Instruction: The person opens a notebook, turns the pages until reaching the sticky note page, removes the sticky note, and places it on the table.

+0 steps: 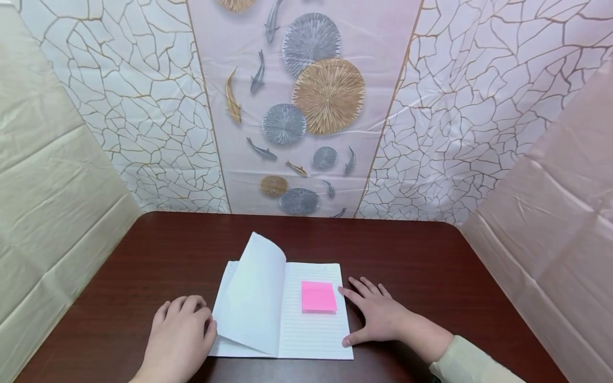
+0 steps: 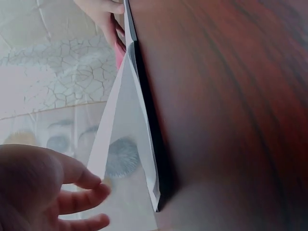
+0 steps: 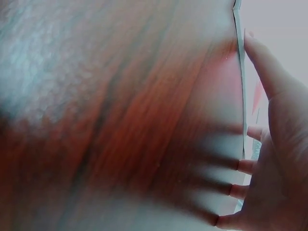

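An open lined notebook (image 1: 311,340) lies on the table, with a pink sticky note pad (image 1: 318,297) on its right-hand page. One page (image 1: 254,298) stands lifted and bowed over the left side. My left hand (image 1: 177,335) is at this page's outer edge. In the left wrist view, the thumb and fingertips of the left hand (image 2: 53,187) pinch the raised page (image 2: 108,130). My right hand (image 1: 378,314) rests on the table with fingers spread, its thumb on the notebook's lower right edge and its index fingertip at the right edge.
The dark reddish-brown table (image 1: 407,255) reaches back to a patterned cloth wall (image 1: 297,159). Plain pale cloth panels hang on the left (image 1: 57,213) and right (image 1: 551,202).
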Available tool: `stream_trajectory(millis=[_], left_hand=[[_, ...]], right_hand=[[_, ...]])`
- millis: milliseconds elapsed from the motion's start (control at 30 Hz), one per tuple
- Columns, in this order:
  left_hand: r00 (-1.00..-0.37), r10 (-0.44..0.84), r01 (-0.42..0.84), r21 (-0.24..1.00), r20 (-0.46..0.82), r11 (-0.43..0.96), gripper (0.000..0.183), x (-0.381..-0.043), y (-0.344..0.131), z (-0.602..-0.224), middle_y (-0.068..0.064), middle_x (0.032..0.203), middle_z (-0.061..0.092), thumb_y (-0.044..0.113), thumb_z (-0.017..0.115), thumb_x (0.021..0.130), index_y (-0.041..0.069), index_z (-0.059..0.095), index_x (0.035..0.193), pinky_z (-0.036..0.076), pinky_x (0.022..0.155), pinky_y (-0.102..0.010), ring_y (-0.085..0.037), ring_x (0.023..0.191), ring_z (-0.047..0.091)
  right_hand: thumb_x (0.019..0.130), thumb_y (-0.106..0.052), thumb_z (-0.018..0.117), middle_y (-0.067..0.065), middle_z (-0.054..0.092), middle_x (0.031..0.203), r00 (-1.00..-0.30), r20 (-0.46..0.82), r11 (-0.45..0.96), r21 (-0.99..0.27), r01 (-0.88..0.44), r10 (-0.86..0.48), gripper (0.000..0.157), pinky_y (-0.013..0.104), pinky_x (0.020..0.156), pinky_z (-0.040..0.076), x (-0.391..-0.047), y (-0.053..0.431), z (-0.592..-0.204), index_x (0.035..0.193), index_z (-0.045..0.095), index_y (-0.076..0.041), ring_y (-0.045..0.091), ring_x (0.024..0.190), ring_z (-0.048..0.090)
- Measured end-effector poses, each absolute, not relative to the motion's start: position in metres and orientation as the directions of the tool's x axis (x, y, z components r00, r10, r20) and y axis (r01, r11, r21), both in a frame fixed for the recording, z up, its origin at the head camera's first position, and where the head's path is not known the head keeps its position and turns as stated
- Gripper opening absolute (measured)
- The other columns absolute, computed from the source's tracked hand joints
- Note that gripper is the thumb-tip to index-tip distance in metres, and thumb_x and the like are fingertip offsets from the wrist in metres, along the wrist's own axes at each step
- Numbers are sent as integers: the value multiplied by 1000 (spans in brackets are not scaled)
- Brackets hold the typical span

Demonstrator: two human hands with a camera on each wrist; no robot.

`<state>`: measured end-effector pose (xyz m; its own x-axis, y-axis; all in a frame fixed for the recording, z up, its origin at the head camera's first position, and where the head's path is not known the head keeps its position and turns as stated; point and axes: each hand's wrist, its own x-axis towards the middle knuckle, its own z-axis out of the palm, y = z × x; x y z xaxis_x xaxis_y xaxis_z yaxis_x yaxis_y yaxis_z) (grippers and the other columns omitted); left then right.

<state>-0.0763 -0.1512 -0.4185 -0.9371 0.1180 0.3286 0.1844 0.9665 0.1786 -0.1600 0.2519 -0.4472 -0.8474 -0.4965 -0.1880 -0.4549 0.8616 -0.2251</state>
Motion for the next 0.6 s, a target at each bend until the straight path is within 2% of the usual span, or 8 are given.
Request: stream_trajectory(millis=[400,600], left_hand=[[-988,148,151,104,36,983,17,-76,-161,-430,-2,96,57,23,66,81,18,62,66,41,89,-62,-35,104,55],[-987,158,154,94,-36,984,19,-78,-160,-433,-1,92,55,21,67,81,16,59,64,42,85,-60,-32,97,54]], right_hand=[[61,-91,60,13,25,161,-850,-188,865,-221,-451,-492,116,72,108,20,-160,252,-447,155,34,-27,43,147,19],[62,-90,61,13,26,161,-852,-181,864,-223,-451,-491,116,72,108,20,-159,252,-447,155,35,-26,43,146,20]])
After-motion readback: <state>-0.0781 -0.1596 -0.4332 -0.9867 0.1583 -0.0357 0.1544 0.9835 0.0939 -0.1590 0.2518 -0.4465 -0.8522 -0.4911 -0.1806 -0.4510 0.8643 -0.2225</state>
